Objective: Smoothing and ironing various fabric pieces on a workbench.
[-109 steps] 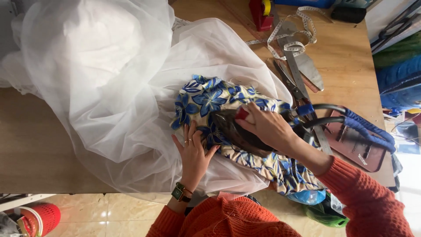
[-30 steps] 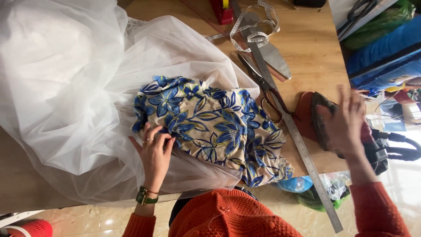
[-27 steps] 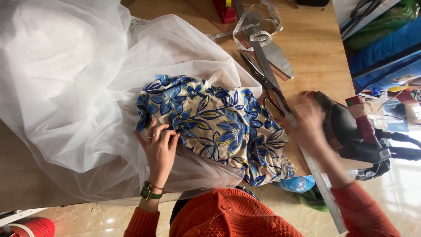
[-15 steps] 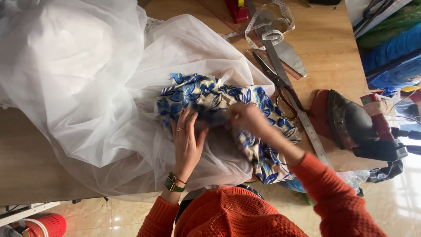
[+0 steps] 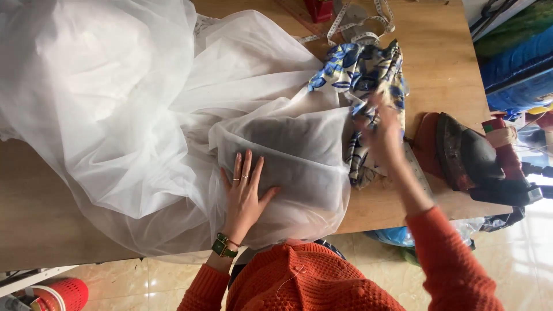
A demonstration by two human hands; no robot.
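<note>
Two hands work at the tulle on the table: the left hand lies flat on it, fingers spread, gripping nothing. The right hand — blurred — grasps the floral cloth, bunched just beside the tulle's right edge. An iron sits further right of the tulle — apart from it.
</note>
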